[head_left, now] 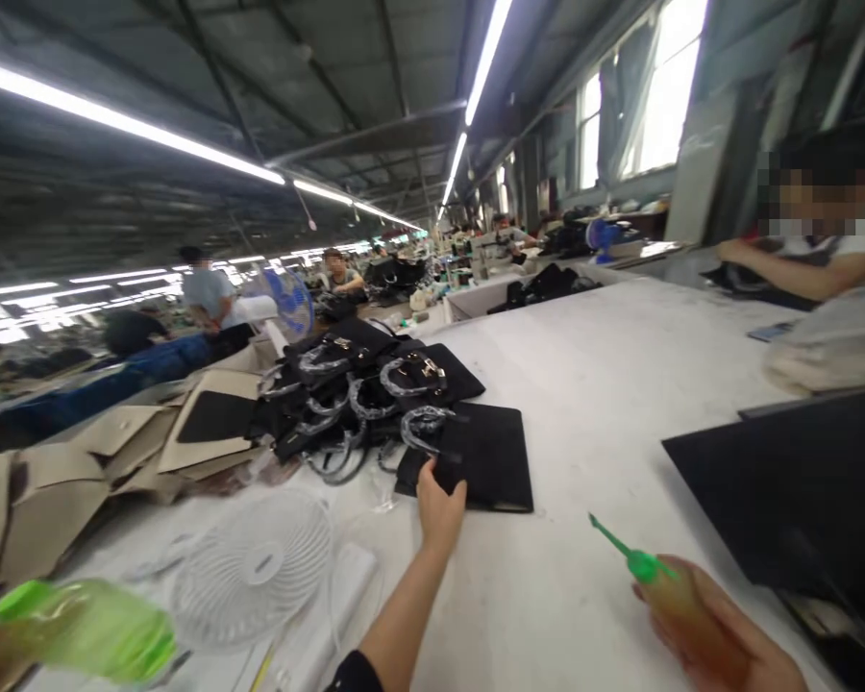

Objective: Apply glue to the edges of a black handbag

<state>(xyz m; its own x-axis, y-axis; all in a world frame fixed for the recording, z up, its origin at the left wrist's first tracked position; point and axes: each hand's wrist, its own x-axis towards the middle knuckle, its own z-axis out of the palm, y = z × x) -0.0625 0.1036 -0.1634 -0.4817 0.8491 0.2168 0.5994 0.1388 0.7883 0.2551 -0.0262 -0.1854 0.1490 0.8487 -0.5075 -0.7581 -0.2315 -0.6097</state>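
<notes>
My left hand (439, 505) reaches forward over the table, its fingers and thumb closed on the near edge of a flat black handbag (494, 457). Clear plastic wraps the curved handle (425, 430) of this bag. It lies at the front of a heap of similar black handbags (346, 384), some with gold-coloured fittings. At the lower right, my right hand (721, 634) is wrapped round a squeeze bottle (681, 601) with a green cap and long green nozzle, tilted up to the left. Amber-brown liquid shows in the bottle.
A white fan (252, 567) and a blurred green bottle (93, 630) are at lower left. Beige and black pieces (209, 423) lie behind them. Black sheets (800, 481) are at right. A co-worker (828, 259) sits across the white table (583, 365).
</notes>
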